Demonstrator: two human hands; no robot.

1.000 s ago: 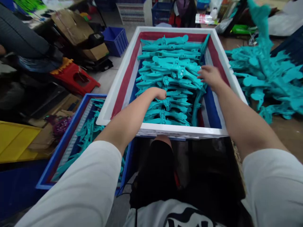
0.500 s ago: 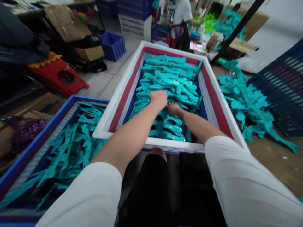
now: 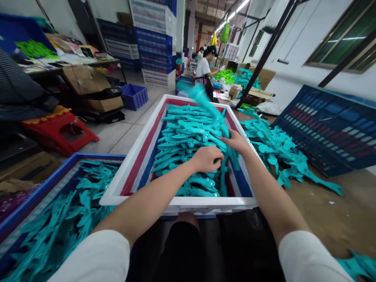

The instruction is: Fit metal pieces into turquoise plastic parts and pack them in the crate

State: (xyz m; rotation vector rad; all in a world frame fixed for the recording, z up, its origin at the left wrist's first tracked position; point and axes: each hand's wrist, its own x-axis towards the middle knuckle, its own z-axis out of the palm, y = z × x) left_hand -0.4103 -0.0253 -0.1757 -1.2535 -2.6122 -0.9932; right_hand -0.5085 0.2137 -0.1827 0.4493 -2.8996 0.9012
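Over the white crate (image 3: 205,201), right hand (image 3: 232,141) now grasps a blurred teal piece (image 3: 206,104), raised since earlier; left hand (image 3: 207,159) curled, cannot tell whether holding anything.

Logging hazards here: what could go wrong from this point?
The raised piece, tilted and blurred by the right hand, might snag the stacked pieces in the white crate. The left hand is close by and could get knocked. The overlapping pile could tangle.
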